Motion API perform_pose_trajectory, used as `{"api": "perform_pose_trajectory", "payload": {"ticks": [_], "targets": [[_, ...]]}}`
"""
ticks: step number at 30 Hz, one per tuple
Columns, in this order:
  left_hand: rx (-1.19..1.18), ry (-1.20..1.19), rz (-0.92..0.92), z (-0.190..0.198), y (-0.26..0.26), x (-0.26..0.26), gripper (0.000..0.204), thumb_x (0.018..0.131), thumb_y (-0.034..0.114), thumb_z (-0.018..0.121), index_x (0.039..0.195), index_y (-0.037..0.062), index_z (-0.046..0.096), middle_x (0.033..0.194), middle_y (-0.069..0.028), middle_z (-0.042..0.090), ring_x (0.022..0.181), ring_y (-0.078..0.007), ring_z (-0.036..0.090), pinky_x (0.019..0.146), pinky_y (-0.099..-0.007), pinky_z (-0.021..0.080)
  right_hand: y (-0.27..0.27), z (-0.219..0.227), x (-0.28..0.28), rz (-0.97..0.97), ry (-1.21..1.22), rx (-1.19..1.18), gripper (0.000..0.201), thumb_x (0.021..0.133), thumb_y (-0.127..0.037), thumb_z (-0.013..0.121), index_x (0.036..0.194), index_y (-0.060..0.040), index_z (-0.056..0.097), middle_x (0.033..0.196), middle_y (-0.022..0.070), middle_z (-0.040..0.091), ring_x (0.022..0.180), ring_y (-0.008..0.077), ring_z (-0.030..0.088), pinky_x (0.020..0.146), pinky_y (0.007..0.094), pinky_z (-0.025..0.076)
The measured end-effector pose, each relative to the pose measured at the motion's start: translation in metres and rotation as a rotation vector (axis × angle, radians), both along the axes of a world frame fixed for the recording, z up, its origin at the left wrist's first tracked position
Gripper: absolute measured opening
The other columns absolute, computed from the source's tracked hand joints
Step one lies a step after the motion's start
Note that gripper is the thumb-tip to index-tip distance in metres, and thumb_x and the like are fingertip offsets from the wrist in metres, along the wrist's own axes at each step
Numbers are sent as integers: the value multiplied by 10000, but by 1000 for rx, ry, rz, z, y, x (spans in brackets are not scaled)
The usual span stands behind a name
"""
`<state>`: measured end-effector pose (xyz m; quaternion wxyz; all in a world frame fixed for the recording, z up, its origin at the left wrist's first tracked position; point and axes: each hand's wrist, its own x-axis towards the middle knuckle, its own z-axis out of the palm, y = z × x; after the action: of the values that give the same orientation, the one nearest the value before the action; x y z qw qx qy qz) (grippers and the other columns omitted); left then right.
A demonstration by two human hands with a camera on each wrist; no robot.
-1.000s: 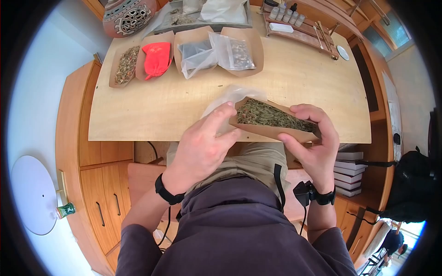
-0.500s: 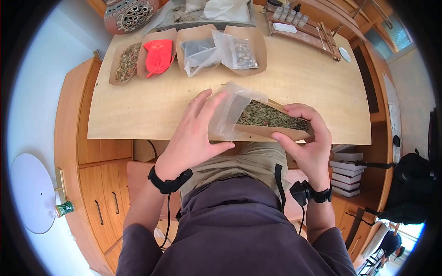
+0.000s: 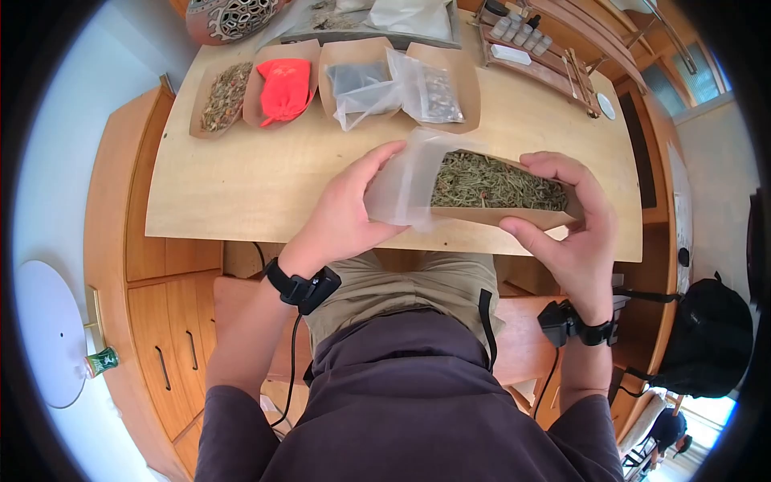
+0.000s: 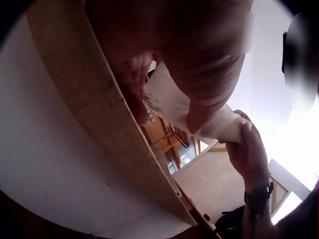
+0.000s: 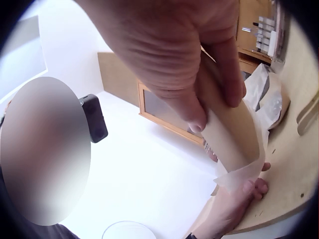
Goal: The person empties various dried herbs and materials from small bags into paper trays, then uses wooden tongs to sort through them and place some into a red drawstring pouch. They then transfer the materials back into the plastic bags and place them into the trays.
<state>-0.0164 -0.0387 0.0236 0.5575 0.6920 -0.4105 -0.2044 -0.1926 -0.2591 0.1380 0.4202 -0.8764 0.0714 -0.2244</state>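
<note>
My right hand (image 3: 585, 221) grips the right end of a brown paper tray (image 3: 490, 216), thumb on its near wall and fingers on the far wall. Dried green herb sprigs (image 3: 502, 183) fill the tray. A translucent plastic bag (image 3: 408, 181) covers the tray's left end. My left hand (image 3: 341, 210) holds that bag from the left, thumb low in front and fingers behind it, partly hidden. In the left wrist view the thumb lies against the pale bag (image 4: 172, 99). The right wrist view shows the tray (image 5: 229, 132) tilted, its far end inside the bag.
Along the back stand paper trays with mixed dried herbs (image 3: 227, 98), a red cloth pouch (image 3: 287, 88), a bag of dark material (image 3: 359, 80) and a bag of pale pieces (image 3: 438, 96). Behind them lies a grey tray (image 3: 385, 37). A wooden rack (image 3: 554, 60) with small bottles stands back right.
The left hand has gone from open beside the tray to holding the plastic bag. The bag now sits higher over the tray's left end. The right hand with the tray has shifted slightly right.
</note>
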Motion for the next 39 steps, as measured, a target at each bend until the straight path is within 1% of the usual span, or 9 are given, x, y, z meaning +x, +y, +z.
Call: {"api": "perform_pose_trajectory", "payload": {"ticks": [3, 9, 15, 18, 24, 27, 30, 36, 39], "targets": [[21, 57, 8, -2, -1, -4, 925, 745, 27, 873, 1562, 56, 440, 1428, -122, 601, 1280, -201, 608, 1102, -353, 476, -2, 17, 11, 69, 53, -124, 536, 743, -66, 936, 1213, -33, 683, 1195, 60, 717, 1058, 159, 701, 900, 317, 589], [8, 101, 64, -1, 0, -6, 946, 754, 25, 868, 1580, 62, 408, 1421, -118, 599, 1281, -214, 609, 1100, -350, 475, 1, 39, 30, 145, 73, -157, 540, 736, -53, 933, 1219, -39, 692, 1173, 56, 718, 1049, 163, 701, 906, 312, 580], [-43, 36, 79, 0, 3, -4, 1029, 744, 21, 866, 1624, 83, 334, 1464, -138, 559, 1369, -232, 553, 1146, -379, 440, 5, 46, 42, 190, 80, -169, 541, 730, -60, 938, 1214, -40, 697, 1182, 56, 724, 1039, 168, 697, 914, 312, 571], [-83, 15, 64, 1, 3, -3, 1097, 730, 17, 869, 1649, 93, 275, 1502, -149, 524, 1395, -254, 534, 1169, -391, 415, 8, 49, 47, 224, 74, -243, 542, 717, -76, 941, 1202, -40, 702, 1173, 65, 729, 1028, 197, 705, 913, 323, 566], [-156, 137, 22, 0, 5, 0, 1137, 733, 16, 880, 1665, 98, 233, 1535, -160, 497, 1425, -265, 497, 1193, -396, 385, 10, 56, 52, 265, 47, -380, 534, 702, -85, 937, 1179, -40, 702, 1154, 78, 730, 1006, 246, 709, 897, 341, 561], [-208, 87, 34, -3, 3, 0, 1101, 752, 32, 884, 1657, 90, 259, 1537, -151, 497, 1440, -245, 477, 1198, -389, 377, 11, 57, 54, 271, 36, -356, 529, 702, -94, 938, 1173, -41, 703, 1152, 80, 729, 996, 246, 709, 885, 341, 562], [-192, 60, 14, -3, 4, 3, 1050, 777, 58, 880, 1644, 68, 289, 1541, -142, 498, 1442, -238, 477, 1201, -380, 369, 9, 64, 52, 277, 170, -357, 623, 698, -23, 929, 1261, -41, 665, 1316, 79, 697, 1140, 170, 675, 968, 316, 554], [-195, 190, -16, 0, 6, 3, 962, 838, 80, 850, 1630, 33, 306, 1535, -125, 501, 1442, -219, 470, 1201, -371, 368, 11, 70, 55, 207, 221, -351, 618, 702, -13, 921, 1265, -42, 666, 1318, 75, 697, 1136, 170, 679, 969, 315, 558], [-205, 229, -23, 2, 7, 2, 942, 854, 79, 838, 1627, 18, 304, 1535, -124, 497, 1437, -207, 467, 1197, -365, 372, 13, 73, 58, 283, 162, -410, 611, 689, -19, 926, 1247, -45, 676, 1305, 79, 708, 1146, 189, 686, 974, 325, 556]]}}
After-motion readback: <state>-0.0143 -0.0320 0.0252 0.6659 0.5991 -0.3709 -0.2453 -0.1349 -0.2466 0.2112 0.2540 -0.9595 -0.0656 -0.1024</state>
